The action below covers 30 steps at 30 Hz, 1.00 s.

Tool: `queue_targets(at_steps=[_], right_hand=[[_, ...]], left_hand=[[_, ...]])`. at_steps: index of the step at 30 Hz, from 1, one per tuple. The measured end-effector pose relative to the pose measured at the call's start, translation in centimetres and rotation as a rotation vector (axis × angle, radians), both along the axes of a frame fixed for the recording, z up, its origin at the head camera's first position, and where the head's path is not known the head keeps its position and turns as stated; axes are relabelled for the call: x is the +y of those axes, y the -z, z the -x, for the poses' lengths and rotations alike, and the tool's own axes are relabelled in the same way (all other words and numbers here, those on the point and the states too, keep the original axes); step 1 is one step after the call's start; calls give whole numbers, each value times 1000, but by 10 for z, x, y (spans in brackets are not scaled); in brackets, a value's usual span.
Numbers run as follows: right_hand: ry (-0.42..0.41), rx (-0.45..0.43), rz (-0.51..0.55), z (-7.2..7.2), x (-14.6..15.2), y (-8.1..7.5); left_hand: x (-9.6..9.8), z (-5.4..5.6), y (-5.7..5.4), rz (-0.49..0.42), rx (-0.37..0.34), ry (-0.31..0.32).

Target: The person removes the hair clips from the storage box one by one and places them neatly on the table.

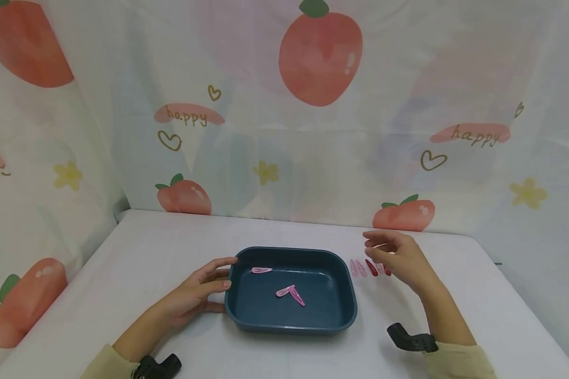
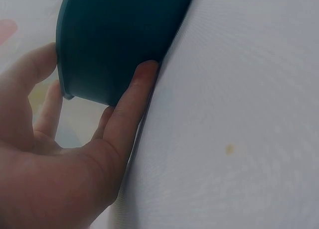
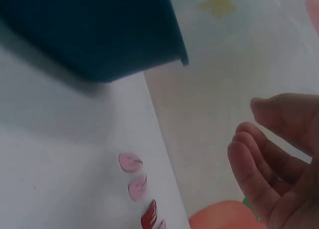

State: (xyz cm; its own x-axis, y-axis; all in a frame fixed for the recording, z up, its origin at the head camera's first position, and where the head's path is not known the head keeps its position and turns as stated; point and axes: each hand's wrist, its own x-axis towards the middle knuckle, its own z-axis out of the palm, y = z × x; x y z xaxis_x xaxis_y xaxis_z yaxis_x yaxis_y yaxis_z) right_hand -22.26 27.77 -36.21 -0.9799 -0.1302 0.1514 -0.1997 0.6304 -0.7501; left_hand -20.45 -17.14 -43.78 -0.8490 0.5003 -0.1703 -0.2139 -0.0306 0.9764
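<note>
A dark teal tray (image 1: 322, 313) stands on the white table, with three pink snap hair clips (image 1: 262, 270) lying in it. Two of these overlap near its middle; the other is by the back left. My left hand (image 1: 194, 292) touches the tray's left end with extended fingers, as the left wrist view also shows. To the right of the tray, pink clips (image 1: 353, 268) and red clips (image 1: 372, 268) lie in a short row. Over the row's right end, my right hand (image 1: 400, 258) is raised with loosely bent fingers. Nothing shows between its thumb and fingertips in the right wrist view.
The white tabletop (image 1: 180, 242) runs back to a hanging cloth (image 1: 246, 58) printed with fruit, hearts and flowers. More of this cloth hangs along the left side. A black wrist camera (image 1: 412, 339) is strapped at each sleeve cuff.
</note>
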Motion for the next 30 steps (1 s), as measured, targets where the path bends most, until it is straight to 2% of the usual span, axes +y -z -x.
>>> queue_targets(at_steps=[6,17,24,30], right_hand=[[-91,-60,119,-2,-22,1],[-157,-97,156,-3,-44,7],[-205,-68,191,0,-61,-1],[-266,-107,258,3,-77,-9]], left_hand=[[0,-1,1,-4,3,6],[1,-1,1,-2,4,3],[1,-2,-1,7,3,-13],[2,-1,-1,6,5,-11]])
